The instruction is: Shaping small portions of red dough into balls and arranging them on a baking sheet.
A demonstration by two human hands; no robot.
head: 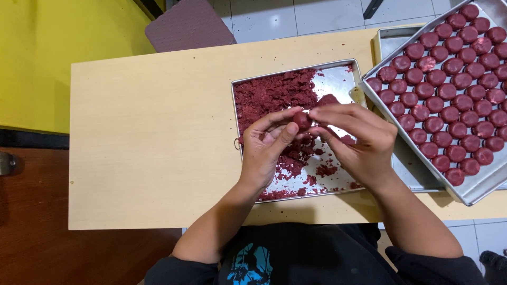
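Observation:
A small dark red dough ball (302,120) is pinched between the fingertips of both hands, above a metal tray (338,79) that holds loose dark red crumbly dough (269,95). My left hand (266,148) holds the ball from the left with thumb and fingers. From the right, my right hand (354,137) presses its fingertips on the ball. Both hands hover over the middle of this tray.
A second metal tray (475,184) at the right, tilted over another tray (393,39), carries several rows of shaped dark red balls (449,89). The trays rest on a pale wooden board (153,137). A yellow wall (47,53) and brown stool seat (187,24) lie beyond.

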